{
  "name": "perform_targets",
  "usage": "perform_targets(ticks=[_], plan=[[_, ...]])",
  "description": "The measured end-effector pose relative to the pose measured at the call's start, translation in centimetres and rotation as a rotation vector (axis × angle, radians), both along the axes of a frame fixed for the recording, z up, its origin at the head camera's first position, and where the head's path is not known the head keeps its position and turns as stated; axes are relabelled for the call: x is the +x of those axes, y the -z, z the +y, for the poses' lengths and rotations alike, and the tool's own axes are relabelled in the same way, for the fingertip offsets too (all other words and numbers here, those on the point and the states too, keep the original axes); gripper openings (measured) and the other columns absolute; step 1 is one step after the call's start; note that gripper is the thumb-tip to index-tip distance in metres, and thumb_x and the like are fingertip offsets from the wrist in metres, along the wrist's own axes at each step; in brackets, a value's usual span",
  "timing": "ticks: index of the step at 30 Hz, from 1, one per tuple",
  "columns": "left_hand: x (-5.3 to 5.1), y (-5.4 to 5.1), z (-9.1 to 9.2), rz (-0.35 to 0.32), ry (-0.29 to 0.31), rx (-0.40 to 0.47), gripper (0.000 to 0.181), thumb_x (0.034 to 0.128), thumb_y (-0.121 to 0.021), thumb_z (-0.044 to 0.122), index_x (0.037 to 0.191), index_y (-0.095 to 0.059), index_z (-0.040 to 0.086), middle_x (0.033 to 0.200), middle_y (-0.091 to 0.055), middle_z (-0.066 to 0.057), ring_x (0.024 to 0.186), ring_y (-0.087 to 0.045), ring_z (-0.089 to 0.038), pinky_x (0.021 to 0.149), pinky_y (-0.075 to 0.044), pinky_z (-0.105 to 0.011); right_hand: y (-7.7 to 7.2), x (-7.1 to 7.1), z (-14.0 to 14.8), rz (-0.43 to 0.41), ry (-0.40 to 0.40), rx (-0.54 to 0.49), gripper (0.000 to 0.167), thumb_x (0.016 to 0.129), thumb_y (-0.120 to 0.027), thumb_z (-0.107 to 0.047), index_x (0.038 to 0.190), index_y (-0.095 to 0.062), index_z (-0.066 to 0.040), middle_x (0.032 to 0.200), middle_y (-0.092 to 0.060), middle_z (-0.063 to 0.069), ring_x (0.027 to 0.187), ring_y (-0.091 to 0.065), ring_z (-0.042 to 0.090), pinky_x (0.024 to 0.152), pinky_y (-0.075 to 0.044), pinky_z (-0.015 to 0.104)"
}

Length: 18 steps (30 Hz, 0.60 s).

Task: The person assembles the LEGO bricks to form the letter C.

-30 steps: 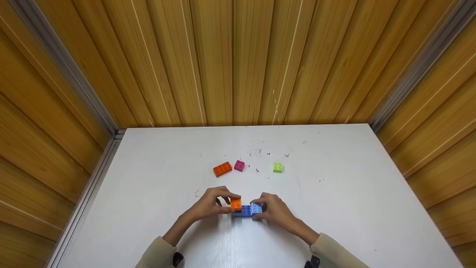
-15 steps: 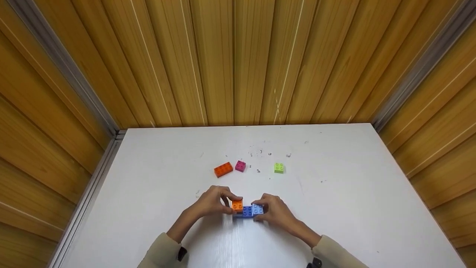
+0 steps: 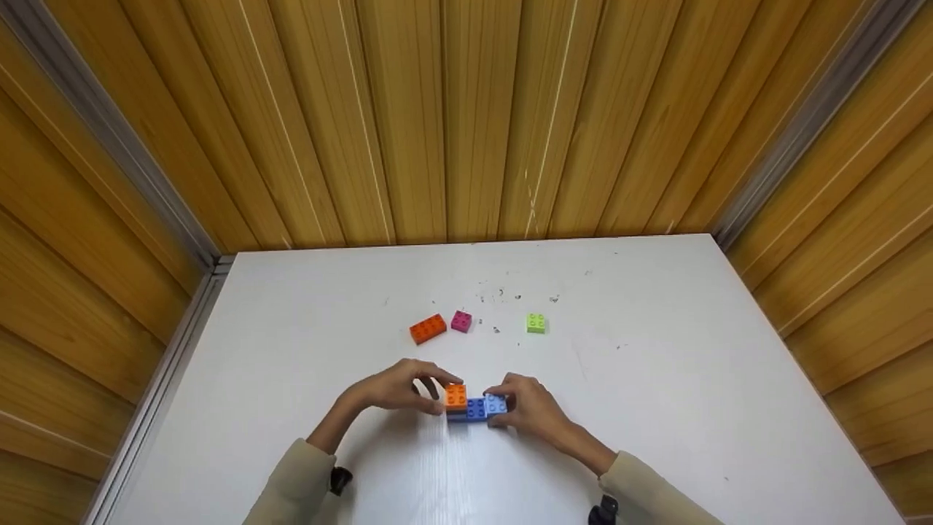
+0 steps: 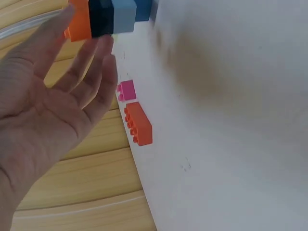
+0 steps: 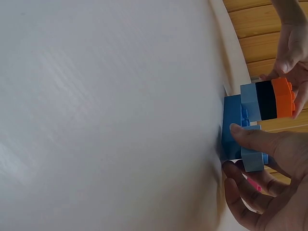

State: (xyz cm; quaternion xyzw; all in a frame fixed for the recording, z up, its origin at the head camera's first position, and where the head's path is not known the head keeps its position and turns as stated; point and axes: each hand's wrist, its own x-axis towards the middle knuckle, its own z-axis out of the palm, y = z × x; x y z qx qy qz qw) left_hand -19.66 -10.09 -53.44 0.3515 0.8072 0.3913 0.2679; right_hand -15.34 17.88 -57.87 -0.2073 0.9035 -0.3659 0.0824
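Watching the stack (image 5: pixel 267 100), we think a sideways nudge from the left hand (image 3: pixel 397 386), its fingers spread apart beside the orange brick (image 3: pixel 455 396), could loosen that top; whether they touch it, we cannot tell. The right hand (image 3: pixel 538 410) clamps thumb and fingers on the light-blue brick (image 3: pixel 496 405); slack there might let the blue base (image 3: pixel 475 410) skid. That base lies on the table (image 3: pixel 656 394) between both hands, long axis running left to right, studs up.

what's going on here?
A person's right hand pinches a light blue brick on one end of a blue base brick. Their left hand is loosely at the orange brick topping the stack on the other end. A red-orange brick, pink brick and green brick lie apart on the table.
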Motion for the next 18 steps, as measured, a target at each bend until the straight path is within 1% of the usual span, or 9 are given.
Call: perform_targets(ticks=[1, 3, 5, 6, 9, 11, 14, 16, 18], plan=[[-0.3, -0.1, -0.4, 0.004, 0.011, -0.043, 0.046, 0.0937, -0.073, 0.013, 0.138, -0.064, 0.006, 0.126, -0.070, -0.017, 0.106, -0.070, -0.033, 0.090, -0.059, -0.036, 0.1, 0.0, -0.1, -0.006, 0.001, 0.002, 0.043, 0.075, -0.090, -0.011, 0.116, -0.077, -0.004, 0.088, -0.064, 0.000, 0.076, -0.050, 0.008, 0.066, -0.041, 0.019], [-1.0, -0.2, -0.9, 0.029, 0.001, -0.116, 0.043, 0.0948, -0.072, 0.014, 0.135, -0.064, 0.002, 0.124, -0.070, -0.020, 0.107, -0.070, -0.034, 0.093, -0.058, -0.042, 0.2, 0.1, -0.3, -0.016, 0.006, 0.007, 0.044, 0.075, -0.090, -0.011, 0.116, -0.077, -0.005, 0.089, -0.064, -0.001, 0.077, -0.050, 0.008, 0.066, -0.041, 0.019], [-1.7, -0.1, -1.1, 0.060, -0.035, -0.141, 0.040, 0.0957, -0.070, 0.015, 0.132, -0.065, -0.002, 0.121, -0.071, -0.023, 0.106, -0.069, -0.035, 0.095, -0.057, -0.047, 0.2, 0.2, -0.3, -0.017, 0.014, 0.014, 0.044, 0.075, -0.090, -0.011, 0.116, -0.077, -0.005, 0.088, -0.064, -0.001, 0.077, -0.050, 0.008, 0.067, -0.041, 0.019], [-2.1, 0.1, -1.1, 0.080, -0.057, -0.136, 0.039, 0.0962, -0.070, 0.015, 0.130, -0.066, -0.003, 0.119, -0.072, -0.023, 0.106, -0.069, -0.035, 0.096, -0.057, -0.048, 0.3, 0.3, -0.3, -0.013, 0.015, 0.017, 0.044, 0.074, -0.091, -0.011, 0.116, -0.077, -0.005, 0.088, -0.064, -0.001, 0.077, -0.049, 0.009, 0.067, -0.040, 0.019], [-3.4, 0.6, -0.5, 0.116, -0.137, -0.032, 0.035, 0.0965, -0.069, 0.012, 0.126, -0.067, -0.006, 0.116, -0.072, -0.025, 0.104, -0.069, -0.036, 0.096, -0.056, -0.049, 0.3, 0.3, -0.3, -0.013, 0.023, 0.018, 0.044, 0.074, -0.091, -0.011, 0.115, -0.078, -0.005, 0.088, -0.064, -0.001, 0.077, -0.049, 0.009, 0.067, -0.040, 0.020], [-4.4, 1.0, 0.2, 0.138, -0.193, 0.049, 0.033, 0.0957, -0.070, 0.009, 0.124, -0.067, -0.007, 0.113, -0.072, -0.026, 0.101, -0.068, -0.035, 0.094, -0.056, -0.047, 0.2, 0.3, -0.3, -0.020, 0.029, 0.019, 0.043, 0.074, -0.091, -0.011, 0.115, -0.078, -0.005, 0.088, -0.063, -0.002, 0.078, -0.049, 0.009, 0.067, -0.040, 0.020], [-5.7, 1.4, 1.5, 0.186, -0.288, 0.143, 0.033, 0.0935, -0.071, 0.005, 0.123, -0.067, -0.008, 0.112, -0.071, -0.028, 0.098, -0.066, -0.035, 0.090, -0.056, -0.046, 0.1, 0.2, -0.3, -0.024, 0.035, 0.024, 0.043, 0.075, -0.090, -0.011, 0.116, -0.078, -0.006, 0.088, -0.063, -0.002, 0.078, -0.049, 0.010, 0.067, -0.040, 0.019], [-6.4, 1.6, 2.3, 0.215, -0.343, 0.184, 0.034, 0.0921, -0.072, 0.002, 0.124, -0.066, -0.008, 0.112, -0.070, -0.030, 0.098, -0.065, -0.038, 0.090, -0.056, -0.049, 0.1, 0.1, -0.4, -0.020, 0.036, 0.030, 0.043, 0.075, -0.090, -0.011, 0.115, -0.078, -0.006, 0.088, -0.062, -0.003, 0.078, -0.050, 0.010, 0.067, -0.040, 0.019], [-7.1, 1.7, 3.1, 0.243, -0.389, 0.199, 0.036, 0.0910, -0.073, 0.000, 0.125, -0.066, -0.007, 0.115, -0.069, -0.029, 0.101, -0.064, -0.041, 0.093, -0.055, -0.053, 0.0, 0.0, -0.4, -0.012, 0.035, 0.035, 0.042, 0.074, -0.091, -0.010, 0.114, -0.078, -0.006, 0.087, -0.062, -0.003, 0.077, -0.050, 0.011, 0.066, -0.040, 0.019]])
